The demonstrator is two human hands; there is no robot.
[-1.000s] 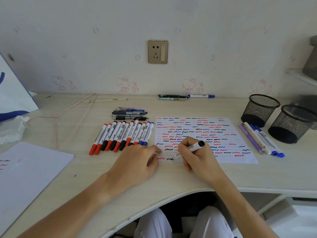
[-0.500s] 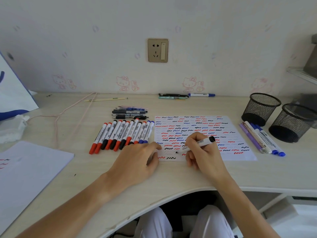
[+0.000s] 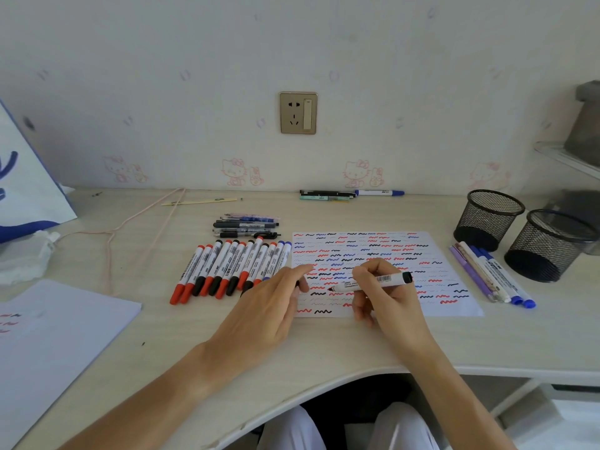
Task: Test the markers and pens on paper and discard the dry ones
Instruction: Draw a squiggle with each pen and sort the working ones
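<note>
A pale wood tabletop (image 3: 97,319) meets a wall with cartoon-cat stickers and a brass socket (image 3: 298,113). From the left lie a white sheet (image 3: 48,345), a row of markers (image 3: 232,269), then the scribbled paper (image 3: 383,251). The left hand (image 3: 272,306) presses its edge, fingers relaxed. The right hand (image 3: 384,295) pinches a black marker (image 3: 373,282), tip over the paper. Two mesh cups (image 3: 519,235) stand far right.

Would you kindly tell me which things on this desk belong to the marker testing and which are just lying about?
Belongs: black marker in the right hand, scribbled paper, row of markers, pens, mesh cups.
Lying about: wall socket, pink cord, tissue.
</note>
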